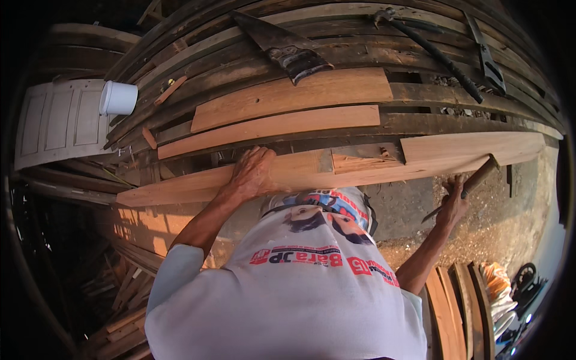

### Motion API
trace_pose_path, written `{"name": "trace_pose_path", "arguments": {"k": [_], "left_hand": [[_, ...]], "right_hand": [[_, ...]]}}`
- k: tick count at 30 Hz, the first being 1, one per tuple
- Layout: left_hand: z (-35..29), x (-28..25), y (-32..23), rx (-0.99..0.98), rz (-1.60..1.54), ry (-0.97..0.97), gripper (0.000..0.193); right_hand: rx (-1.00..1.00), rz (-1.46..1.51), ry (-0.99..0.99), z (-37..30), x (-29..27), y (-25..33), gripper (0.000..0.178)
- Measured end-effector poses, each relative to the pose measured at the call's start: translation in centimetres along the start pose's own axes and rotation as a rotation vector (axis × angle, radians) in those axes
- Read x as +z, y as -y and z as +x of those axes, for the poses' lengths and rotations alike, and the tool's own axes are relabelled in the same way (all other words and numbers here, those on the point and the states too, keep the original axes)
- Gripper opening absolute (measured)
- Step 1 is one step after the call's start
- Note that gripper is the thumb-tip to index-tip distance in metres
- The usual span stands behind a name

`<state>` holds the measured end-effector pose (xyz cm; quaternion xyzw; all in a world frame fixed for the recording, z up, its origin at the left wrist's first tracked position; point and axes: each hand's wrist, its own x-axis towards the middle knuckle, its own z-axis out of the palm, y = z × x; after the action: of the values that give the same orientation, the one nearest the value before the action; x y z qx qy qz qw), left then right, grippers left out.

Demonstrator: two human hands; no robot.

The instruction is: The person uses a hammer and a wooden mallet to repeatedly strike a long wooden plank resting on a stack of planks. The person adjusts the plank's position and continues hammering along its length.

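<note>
A long wooden beam (288, 170) lies crosswise in front of me. Rough, splintered wood fills a notch (366, 159) cut into it right of the middle. My left hand (254, 171) rests over the beam left of this notch, fingers curled over its far edge and closed on it. On the right, near the beam's near edge, my right hand (454, 200) is wrapped round a chisel (480, 177). Its thick brown handle points up and away to the right, and a thin dark blade sticks out below the fist toward the lower left.
Beyond the beam, two short boards (294, 99) lie on dark slats, with a handsaw (288, 51), a claw hammer (435, 54) and another metal tool (485, 57). A white bucket (119, 98) stands by a pale panelled door (63, 123). Planks (462, 312) are stacked at lower right.
</note>
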<state>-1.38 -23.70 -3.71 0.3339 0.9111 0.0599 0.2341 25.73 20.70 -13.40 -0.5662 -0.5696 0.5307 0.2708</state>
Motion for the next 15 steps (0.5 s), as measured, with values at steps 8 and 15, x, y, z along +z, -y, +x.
{"name": "trace_pose_path", "arguments": {"k": [8, 15], "left_hand": [[-5.0, 4.4, -2.2, 0.02, -0.063, -0.238, 0.066], [-5.8, 5.3, -2.3, 0.025, -0.038, -0.293, 0.068]], "right_hand": [[-0.103, -0.02, -0.135, 0.0, 1.8, 1.3, 0.079], [-0.278, -0.076, -0.159, 2.1, 0.8, 5.3, 0.075]]}}
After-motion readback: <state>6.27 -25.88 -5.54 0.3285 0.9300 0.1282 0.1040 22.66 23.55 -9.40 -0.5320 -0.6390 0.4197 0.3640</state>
